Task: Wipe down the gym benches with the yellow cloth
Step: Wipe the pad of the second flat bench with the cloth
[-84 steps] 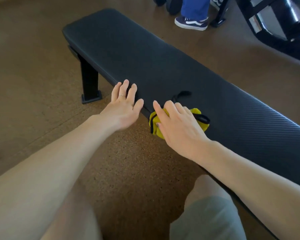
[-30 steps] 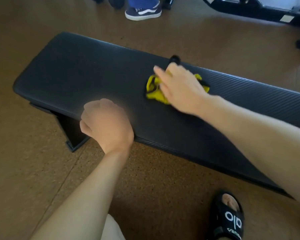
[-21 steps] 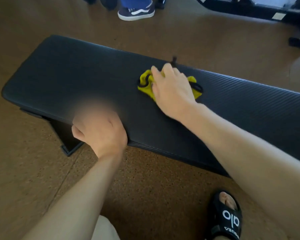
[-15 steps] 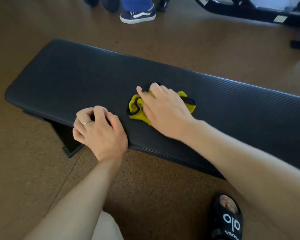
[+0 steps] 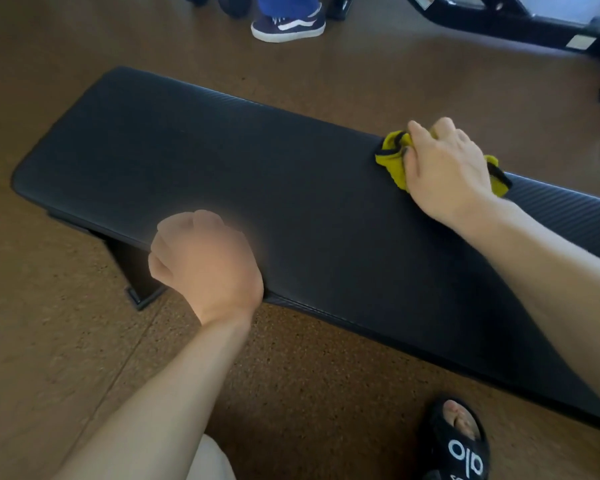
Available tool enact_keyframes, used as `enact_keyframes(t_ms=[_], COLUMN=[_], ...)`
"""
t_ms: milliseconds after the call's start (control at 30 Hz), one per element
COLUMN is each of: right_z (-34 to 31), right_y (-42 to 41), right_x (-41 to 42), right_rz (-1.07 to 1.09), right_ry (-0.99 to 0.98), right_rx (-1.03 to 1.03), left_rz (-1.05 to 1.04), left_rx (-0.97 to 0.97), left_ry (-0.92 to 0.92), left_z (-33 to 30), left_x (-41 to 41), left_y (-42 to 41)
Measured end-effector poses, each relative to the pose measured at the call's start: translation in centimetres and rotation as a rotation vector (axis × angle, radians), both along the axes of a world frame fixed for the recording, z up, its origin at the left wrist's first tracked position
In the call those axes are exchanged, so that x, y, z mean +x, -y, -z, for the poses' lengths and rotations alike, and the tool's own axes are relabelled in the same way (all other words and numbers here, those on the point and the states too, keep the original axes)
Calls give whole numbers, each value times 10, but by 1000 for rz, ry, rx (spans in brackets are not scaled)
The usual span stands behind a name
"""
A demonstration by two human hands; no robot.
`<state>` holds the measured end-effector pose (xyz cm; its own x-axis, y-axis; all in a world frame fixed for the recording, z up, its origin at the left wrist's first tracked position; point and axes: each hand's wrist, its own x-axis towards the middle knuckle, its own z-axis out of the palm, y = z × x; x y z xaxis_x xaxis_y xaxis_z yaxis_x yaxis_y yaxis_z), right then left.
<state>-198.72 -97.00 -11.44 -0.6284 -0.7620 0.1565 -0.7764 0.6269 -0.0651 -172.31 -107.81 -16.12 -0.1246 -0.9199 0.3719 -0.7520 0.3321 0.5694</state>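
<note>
The yellow cloth [image 5: 394, 160] lies bunched at the far edge of the black padded worktop [image 5: 257, 174], under the right hand [image 5: 445, 168], whose fingers curl over it and press it down. Because the cloth sits so near that edge, a stroke carried further away from the person could push it off onto the cork floor [image 5: 309, 386]. Bunched as it is, it touches only a narrow strip of the pad, so patches may go unwiped unless it is spread flatter. The left hand [image 5: 203, 265] rests on the near edge with its fingers curled under in a loose fist, holding nothing; it is blurred, so finer detail cannot be told. It seems to be taking some weight, and a slip off the rounded edge could tip the person forward.

Counted: one worktop, one cloth, two hands, one black slide sandal [image 5: 459, 441] near the bench, one navy sneaker [image 5: 288, 26] of another person beyond it, and one black machine frame [image 5: 499, 19] at the top right.
</note>
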Motion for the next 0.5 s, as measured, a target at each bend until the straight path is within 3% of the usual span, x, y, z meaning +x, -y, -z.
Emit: enact_keyframes(t_ms=[233, 500], right_z=[-5, -1], right_y=[99, -1], right_x=[-7, 45], right_rz=[-73, -299], right_ry=[225, 34], right_rx=[45, 3], left_rz=[18, 12], left_rx=[-3, -15], left_ry=[0, -4], left_z=[-2, 0], left_x=[1, -2], left_y=[0, 0])
